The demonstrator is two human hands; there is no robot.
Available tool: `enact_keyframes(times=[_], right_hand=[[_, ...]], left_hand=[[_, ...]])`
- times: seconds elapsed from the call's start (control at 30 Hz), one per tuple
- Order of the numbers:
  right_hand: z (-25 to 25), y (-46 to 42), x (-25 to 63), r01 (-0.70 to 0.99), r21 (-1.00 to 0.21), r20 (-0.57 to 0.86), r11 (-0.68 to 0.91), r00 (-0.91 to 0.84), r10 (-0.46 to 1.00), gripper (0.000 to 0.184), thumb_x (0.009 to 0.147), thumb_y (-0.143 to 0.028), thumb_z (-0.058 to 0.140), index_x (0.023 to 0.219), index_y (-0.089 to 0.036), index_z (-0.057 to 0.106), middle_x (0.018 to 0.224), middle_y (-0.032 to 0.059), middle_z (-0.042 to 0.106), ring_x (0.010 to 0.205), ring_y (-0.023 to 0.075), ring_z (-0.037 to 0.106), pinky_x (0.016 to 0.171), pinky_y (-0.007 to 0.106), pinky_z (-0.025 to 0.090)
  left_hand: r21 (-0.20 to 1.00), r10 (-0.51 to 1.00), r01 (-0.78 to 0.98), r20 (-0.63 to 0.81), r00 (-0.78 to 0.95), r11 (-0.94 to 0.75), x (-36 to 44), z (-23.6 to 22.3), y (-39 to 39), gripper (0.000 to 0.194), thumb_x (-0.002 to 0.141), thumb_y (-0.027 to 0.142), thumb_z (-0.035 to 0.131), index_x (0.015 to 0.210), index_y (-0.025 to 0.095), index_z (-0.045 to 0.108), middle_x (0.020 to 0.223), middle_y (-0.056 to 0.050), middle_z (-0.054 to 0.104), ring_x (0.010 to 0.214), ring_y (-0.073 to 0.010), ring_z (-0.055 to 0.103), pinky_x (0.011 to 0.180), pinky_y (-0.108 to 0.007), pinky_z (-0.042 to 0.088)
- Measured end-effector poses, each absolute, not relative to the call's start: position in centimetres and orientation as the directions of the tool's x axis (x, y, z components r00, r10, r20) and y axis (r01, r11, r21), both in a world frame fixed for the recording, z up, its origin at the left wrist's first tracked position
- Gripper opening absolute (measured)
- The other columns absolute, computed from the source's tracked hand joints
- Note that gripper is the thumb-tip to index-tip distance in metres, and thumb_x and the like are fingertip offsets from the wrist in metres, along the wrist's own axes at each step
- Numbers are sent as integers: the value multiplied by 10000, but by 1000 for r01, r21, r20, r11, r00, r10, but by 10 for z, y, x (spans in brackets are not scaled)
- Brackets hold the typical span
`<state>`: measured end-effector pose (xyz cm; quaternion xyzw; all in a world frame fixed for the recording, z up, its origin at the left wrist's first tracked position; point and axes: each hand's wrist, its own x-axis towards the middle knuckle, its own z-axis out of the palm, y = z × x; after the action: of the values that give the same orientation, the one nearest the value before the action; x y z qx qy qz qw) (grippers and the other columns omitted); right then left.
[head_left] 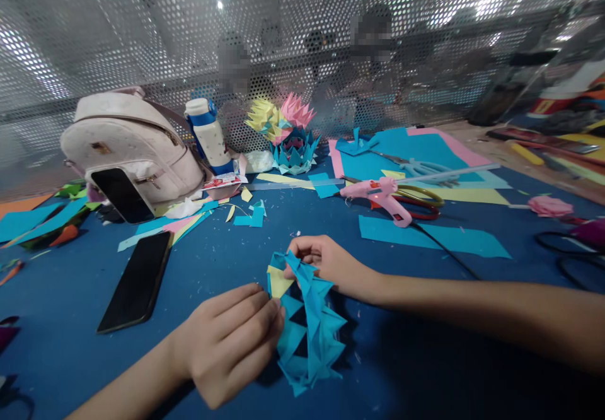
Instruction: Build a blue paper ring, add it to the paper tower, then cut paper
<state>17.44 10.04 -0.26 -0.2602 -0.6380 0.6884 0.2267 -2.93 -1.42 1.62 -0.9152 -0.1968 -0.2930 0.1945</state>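
Observation:
A ring of folded blue paper with pointed, zigzag edges (312,325) stands on the blue table in front of me. A small yellow paper piece (280,282) sits at its upper left, against the blue points. My left hand (231,338) is closed at the ring's left side, its fingertips pinching the edge just below the yellow piece. From behind, my right hand (331,265) grips the top of the ring between thumb and bent fingers. Its fingertips are partly hidden by the blue folds.
Beyond the ring lie a pink hot glue gun (380,194) with a black cord, blue paper strips (435,236) and scissors (425,169). Paper flowers (295,149), a bottle (210,136) and a white backpack (130,142) stand at the back. A phone (137,281) lies left.

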Motion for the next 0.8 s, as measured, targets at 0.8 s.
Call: enact_keyframes(times=[0.8], right_hand=[[10,97,175,47,-998,-62,-42,-863,501,161,716,-197,758,808,-153,633,767,-20,599,703,109,541,650,225,426]], left_hand=[[-215,271,467,583,766,-857,-18,28,-18,309,974,76,433,840,83,712,903,-100,768,898,-193,736,960,-334,589]])
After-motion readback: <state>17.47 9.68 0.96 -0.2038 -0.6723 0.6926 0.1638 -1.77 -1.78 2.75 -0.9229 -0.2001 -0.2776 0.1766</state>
